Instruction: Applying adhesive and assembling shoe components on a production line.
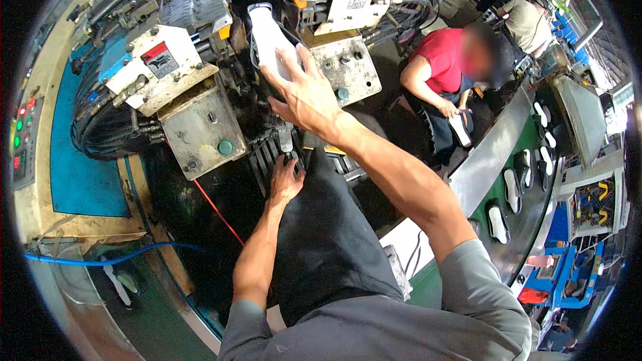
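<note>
Factory floor, with a conveyor (535, 208) of shoes to the right of a white shoe sole (268, 35) set in a machine (200, 124).
The right hand (304, 97) lies over the sole's near end, fingers spread; below the sole, the left hand (286, 182) has curled fingers at a small metal fitting (285, 140), pinching or not, I cannot tell.
</note>
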A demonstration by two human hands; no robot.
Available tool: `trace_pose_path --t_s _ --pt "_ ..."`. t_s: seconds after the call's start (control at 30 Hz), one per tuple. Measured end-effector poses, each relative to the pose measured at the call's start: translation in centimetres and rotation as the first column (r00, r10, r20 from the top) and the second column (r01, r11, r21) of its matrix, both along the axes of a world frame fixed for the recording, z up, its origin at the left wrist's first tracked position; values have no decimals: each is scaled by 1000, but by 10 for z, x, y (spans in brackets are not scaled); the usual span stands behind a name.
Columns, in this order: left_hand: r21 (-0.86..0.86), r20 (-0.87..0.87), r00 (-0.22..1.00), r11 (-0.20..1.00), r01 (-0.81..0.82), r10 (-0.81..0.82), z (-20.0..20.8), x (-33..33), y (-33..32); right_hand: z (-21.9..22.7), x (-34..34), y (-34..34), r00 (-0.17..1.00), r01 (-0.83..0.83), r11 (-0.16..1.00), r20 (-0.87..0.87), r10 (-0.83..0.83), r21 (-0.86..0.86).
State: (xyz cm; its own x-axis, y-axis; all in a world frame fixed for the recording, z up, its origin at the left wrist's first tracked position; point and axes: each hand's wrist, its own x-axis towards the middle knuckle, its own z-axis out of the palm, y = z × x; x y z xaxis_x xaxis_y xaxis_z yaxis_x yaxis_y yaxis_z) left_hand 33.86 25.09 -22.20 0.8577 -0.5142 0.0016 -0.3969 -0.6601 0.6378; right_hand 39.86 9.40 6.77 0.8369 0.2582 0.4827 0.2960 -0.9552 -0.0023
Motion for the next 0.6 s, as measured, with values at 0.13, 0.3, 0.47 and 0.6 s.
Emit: trace_pose_path --t_s 0.13,0.3,0.47,0.6 --pt "-89 116 984 988 -124 134 3 -18 1 1 -3 3 1000 7 1000 -20 -7 9" --pt "-293 162 930 916 -275 331 17 -20 1 9 32 5 999 30 999 -16 -30 35" --pt "-337 110 943 904 -263 315 17 -19 3 26 97 7 999 36 999 -33 -36 18" --pt "-253 122 952 936 -245 282 14 -12 2 45 141 -3 994 24 998 -106 -18 59"
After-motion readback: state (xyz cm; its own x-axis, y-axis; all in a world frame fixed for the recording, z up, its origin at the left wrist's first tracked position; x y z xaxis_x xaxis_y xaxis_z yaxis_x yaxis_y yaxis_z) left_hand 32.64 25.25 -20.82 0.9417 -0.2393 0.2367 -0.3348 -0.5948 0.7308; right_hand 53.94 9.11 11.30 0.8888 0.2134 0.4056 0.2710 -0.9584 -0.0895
